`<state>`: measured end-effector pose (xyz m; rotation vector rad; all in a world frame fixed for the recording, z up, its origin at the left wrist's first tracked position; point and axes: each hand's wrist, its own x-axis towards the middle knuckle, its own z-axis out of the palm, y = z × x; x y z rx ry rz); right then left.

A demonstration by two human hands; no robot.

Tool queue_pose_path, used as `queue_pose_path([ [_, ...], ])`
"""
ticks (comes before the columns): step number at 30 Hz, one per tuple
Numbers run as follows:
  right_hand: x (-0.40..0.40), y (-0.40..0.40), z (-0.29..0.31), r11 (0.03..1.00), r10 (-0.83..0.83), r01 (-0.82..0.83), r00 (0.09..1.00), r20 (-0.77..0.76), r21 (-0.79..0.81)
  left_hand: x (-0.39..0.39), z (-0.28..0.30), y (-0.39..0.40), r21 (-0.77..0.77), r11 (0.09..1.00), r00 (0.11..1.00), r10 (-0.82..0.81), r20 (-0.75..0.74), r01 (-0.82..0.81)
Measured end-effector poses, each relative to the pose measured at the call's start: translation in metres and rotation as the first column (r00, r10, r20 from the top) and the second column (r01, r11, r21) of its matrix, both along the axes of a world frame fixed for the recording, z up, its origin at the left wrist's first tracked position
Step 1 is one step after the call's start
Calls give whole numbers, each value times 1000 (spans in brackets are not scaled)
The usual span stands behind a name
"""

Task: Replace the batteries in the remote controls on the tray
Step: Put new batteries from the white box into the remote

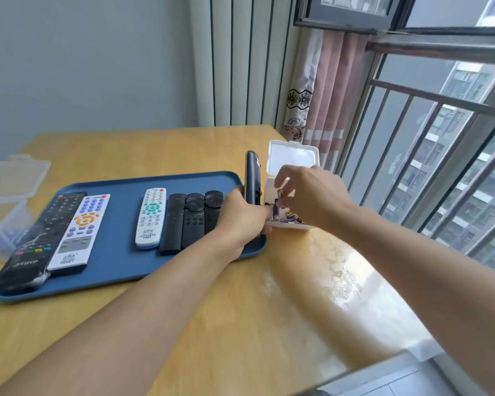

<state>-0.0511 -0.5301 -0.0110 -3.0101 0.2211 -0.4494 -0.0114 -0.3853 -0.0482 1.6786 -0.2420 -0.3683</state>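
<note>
Your left hand (242, 221) grips a dark remote (253, 178) and stands it on end at the right edge of the blue tray (120, 181), probably so its battery bay faces the white box (286, 192) just beside it on the desk (240, 295). Your right hand (312, 195) reaches into that open box, fingertips pinching a purple battery (276, 205) above the loose ones. Six other remotes (152, 217) lie flat on the tray, seemingly awaiting their turn.

Black remote (26, 244) logo blurred, perhaps "TNTP"; nothing else legible.
</note>
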Motion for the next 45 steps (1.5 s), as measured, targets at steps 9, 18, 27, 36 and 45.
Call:
queue_pose_path([
  [9, -26, -10, 32, 965, 222, -255, 915, -337, -56, 0, -5, 6, 78, 995, 997, -67, 38, 64],
  [18, -4, 2, 15, 794, 5, -256, 910, -415, -551, 0, -7, 5, 74, 996, 997, -63, 52, 59],
  [27, 20, -5, 16, 725, 20, -357, 866, -499, -590, 5, -5, 5, 19, 1000, 997, -20, 71, 18],
  [36, 24, -26, 25, 840, 127, -249, 954, -271, -482, 14, 21, 51, -329, 934, 985, 91, -149, -137],
  [45, 31, 76, 18, -201, 259, -41, 961, 94, 979, 16, 23, 147, -287, 950, 992, 130, -4, -125],
])
